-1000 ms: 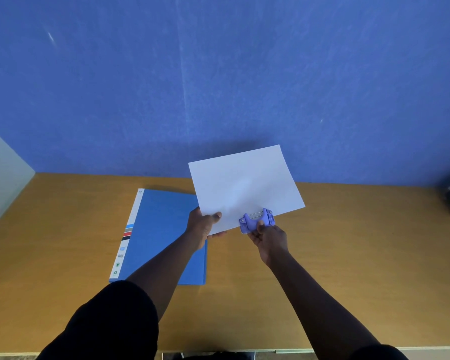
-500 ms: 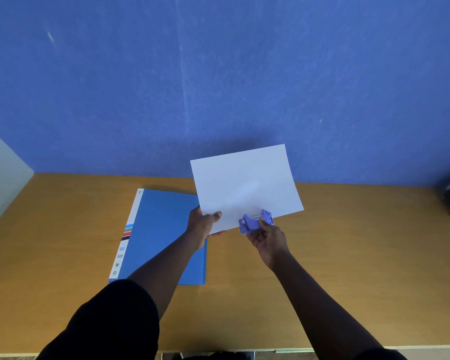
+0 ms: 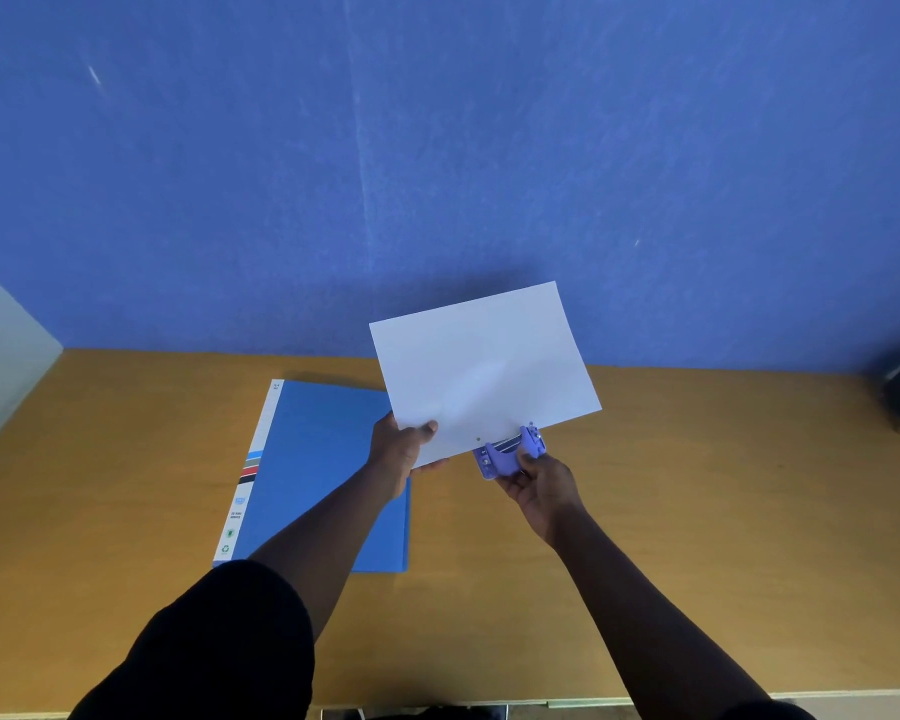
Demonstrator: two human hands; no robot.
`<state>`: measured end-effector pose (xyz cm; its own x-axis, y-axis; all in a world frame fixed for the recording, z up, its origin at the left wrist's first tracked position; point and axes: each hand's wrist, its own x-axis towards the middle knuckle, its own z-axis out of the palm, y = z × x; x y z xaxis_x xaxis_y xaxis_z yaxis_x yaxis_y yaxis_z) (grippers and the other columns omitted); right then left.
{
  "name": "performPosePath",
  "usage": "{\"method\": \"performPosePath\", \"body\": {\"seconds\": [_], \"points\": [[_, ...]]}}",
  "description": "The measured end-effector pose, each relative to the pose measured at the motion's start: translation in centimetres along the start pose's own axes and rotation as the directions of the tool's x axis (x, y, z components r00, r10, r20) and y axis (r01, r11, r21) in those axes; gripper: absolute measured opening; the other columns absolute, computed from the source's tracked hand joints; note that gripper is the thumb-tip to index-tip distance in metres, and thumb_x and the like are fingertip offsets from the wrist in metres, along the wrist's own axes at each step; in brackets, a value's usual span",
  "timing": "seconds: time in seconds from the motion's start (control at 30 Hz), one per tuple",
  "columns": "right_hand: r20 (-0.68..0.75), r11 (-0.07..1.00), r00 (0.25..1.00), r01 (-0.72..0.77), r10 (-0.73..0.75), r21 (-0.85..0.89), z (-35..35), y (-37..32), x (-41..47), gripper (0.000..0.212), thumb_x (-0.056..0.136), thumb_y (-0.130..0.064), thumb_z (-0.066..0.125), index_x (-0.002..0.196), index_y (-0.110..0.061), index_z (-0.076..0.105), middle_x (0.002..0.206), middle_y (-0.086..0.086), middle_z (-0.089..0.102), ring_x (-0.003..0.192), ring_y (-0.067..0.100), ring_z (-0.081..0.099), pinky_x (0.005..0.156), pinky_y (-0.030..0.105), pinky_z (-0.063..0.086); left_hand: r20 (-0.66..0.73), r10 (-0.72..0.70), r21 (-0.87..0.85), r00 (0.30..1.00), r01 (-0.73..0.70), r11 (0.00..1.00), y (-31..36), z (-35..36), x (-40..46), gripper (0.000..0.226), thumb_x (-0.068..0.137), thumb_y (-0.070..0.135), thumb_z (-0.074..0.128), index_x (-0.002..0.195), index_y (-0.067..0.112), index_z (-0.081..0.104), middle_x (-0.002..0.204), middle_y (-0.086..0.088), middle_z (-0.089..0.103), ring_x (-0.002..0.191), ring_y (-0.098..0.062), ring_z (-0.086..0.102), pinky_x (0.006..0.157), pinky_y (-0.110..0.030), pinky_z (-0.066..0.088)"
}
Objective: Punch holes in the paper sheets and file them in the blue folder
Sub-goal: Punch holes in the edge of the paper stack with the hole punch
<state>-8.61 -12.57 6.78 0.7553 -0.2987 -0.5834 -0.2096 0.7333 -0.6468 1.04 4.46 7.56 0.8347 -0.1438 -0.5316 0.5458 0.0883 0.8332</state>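
Two hands holding one paper sheet and one hole punch above the tabletop.
Tabletop carrying closed blue folder, lying flat, left of centre; paper sheet hovering tilted, left hand gripping its near-left corner; right hand clasping purple hole punch, touching sheet's near edge; one small hole showing beside it.

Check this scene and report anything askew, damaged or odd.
Nothing is damaged or spilled. The paper sheet is held tilted in the air, with the purple hole punch at its near edge. The blue folder lies shut on the table.
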Motion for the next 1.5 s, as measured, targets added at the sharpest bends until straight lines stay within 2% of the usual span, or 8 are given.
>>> {"method": "performPosePath", "body": {"seconds": [0.3, 0.47, 0.7, 1.1, 1.2, 1.27, 1.37, 1.5], "points": [[-0.104, 0.975, 0.994, -0.04, 0.018, -0.217, -3.1, -0.5, 0.7, 0.02, 0.097, -0.002, 0.049, 0.114, -0.006, 0.058, 0.105, 0.015, 0.067, 0.101, 0.032, 0.064, 0.09, 0.044, 0.051, -0.016, 0.022, 0.055, 1.0, -0.021, 0.998, 0.1, 0.3, 0.2, 0.03, 0.084, 0.005, 0.07, 0.11, 0.017, 0.061, 0.108, -0.005, 0.065, 0.094, -0.03, 0.065, 0.057, -0.039, 0.061], [-0.327, 0.912, 0.945, -0.137, 0.004, -0.386, -7.3, -1.8, 2.6, 0.024, 0.089, 0.0, 0.055, 0.112, -0.005, 0.057, 0.1, 0.015, 0.061, 0.091, 0.032, 0.061, 0.07, 0.037, 0.052, -0.006, 0.052, 0.205, 0.999, -0.05, 0.978, 0.4, 0.2, 0.4, 0.028, 0.087, 0.006, 0.067, 0.112, 0.018, 0.059, 0.113, -0.004, 0.062, 0.101, -0.029, 0.06, 0.061, -0.041, 0.062], [-0.452, 0.667, 0.877, -0.242, -0.16, -0.705, -15.3, -3.4, 7.7, 0.016, 0.066, -0.017, 0.072, 0.076, -0.009, 0.063, 0.082, 0.018, 0.069, 0.08, 0.039, 0.07, 0.075, 0.062, 0.057, -0.03, 0.071, 0.431, 0.997, -0.051, 0.901, 0.9, 0.3, 1.2, 0.035, 0.087, 0.009, 0.068, 0.121, 0.014, 0.06, 0.118, -0.006, 0.063, 0.099, -0.03, 0.062, 0.068, -0.048, 0.061], [-0.451, 0.419, 0.881, -0.358, -0.145, -0.834, -15.9, -4.4, 8.6, 0.024, 0.078, -0.02, 0.063, 0.088, 0.001, 0.067, 0.081, 0.018, 0.07, 0.079, 0.035, 0.07, 0.075, 0.052, 0.06, -0.029, 0.09, 0.628, 0.996, -0.052, 0.776, 3.0, 1.1, 1.6, 0.046, 0.086, 0.011, 0.067, 0.13, 0.014, 0.055, 0.129, -0.009, 0.06, 0.109, -0.035, 0.061, 0.068, -0.047, 0.062], [-0.444, 0.268, 0.866, -0.382, -0.229, -0.884, -14.0, -4.8, 7.5, 0.032, 0.082, -0.02, 0.058, 0.102, 0.004, 0.065, 0.098, 0.02, 0.067, 0.093, 0.037, 0.065, 0.085, 0.046, 0.057, 0.042, 0.106, 0.699, 0.993, -0.105, 0.708, 3.9, 1.0, 1.7, 0.046, 0.088, 0.012, 0.065, 0.132, 0.017, 0.053, 0.129, -0.006, 0.059, 0.108, -0.032, 0.061, 0.064, -0.041, 0.062], [-0.388, 0.164, 0.845, -0.351, -0.369, -0.922, -12.3, -5.3, 6.9, 0.043, 0.086, -0.026, 0.058, 0.12, 0.0, 0.055, 0.122, 0.022, 0.056, 0.111, 0.041, 0.054, 0.093, 0.046, 0.047, 0.103, 0.127, 0.762, 0.987, -0.161, 0.628, 4.6, 1.0, 1.8, 0.044, 0.088, 0.012, 0.064, 0.131, 0.017, 0.054, 0.127, -0.006, 0.06, 0.099, -0.027, 0.06, 0.064, -0.04, 0.062], [-0.078, 0.063, 0.834, -0.052, -0.547, -0.997, -9.0, -6.7, 5.9, 0.058, 0.088, -0.033, 0.063, 0.137, -0.011, 0.044, 0.141, 0.015, 0.043, 0.126, 0.039, 0.043, 0.1, 0.053, 0.037, 0.209, 0.135, 0.847, 0.969, -0.248, 0.471, 6.0, 0.9, 1.9, 0.044, 0.087, 0.017, 0.064, 0.13, 0.021, 0.055, 0.125, -0.002, 0.061, 0.097, -0.025, 0.062, 0.065, -0.038, 0.062], [0.351, -0.027, 0.796, 0.389, -0.493, -0.921, -5.2, -9.2, 5.0, 0.058, 0.084, -0.032, 0.072, 0.135, -0.023, 0.047, 0.134, -0.005, 0.055, 0.123, 0.013, 0.052, 0.102, 0.04, 0.042, 0.321, 0.107, 0.903, 0.941, -0.338, 0.265, 7.9, 0.9, 1.9, 0.041, 0.086, 0.02, 0.065, 0.127, 0.022, 0.059, 0.121, -0.001, 0.065, 0.093, -0.024, 0.066, 0.068, -0.04, 0.062]]}}
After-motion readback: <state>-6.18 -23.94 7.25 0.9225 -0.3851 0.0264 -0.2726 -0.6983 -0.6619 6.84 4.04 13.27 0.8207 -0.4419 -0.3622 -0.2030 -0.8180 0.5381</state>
